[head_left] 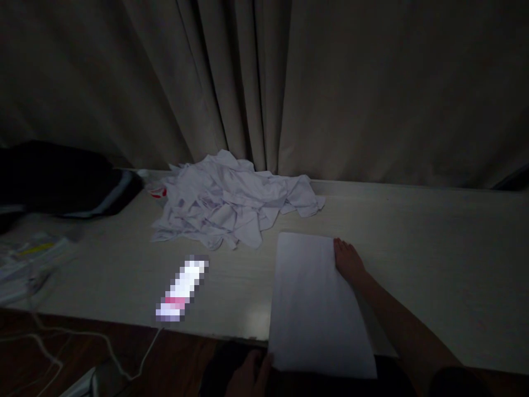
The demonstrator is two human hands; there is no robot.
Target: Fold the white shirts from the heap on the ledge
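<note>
A smooth, flat white cloth lies over the front of the pale ledge, its lower end reaching past the front edge. My right hand holds its upper right edge with fingers close together. Low in the view, my left hand grips the cloth's lower left edge between thumb and fingers; part of that hand is cut off by the frame. Behind and to the left rests a crumpled heap of white cloth, touched by neither hand.
A lit phone, blurred out, lies on the ledge with a white cable hanging from it. At the left are a dark garment or bag and clear plastic packaging. Grey curtains hang behind.
</note>
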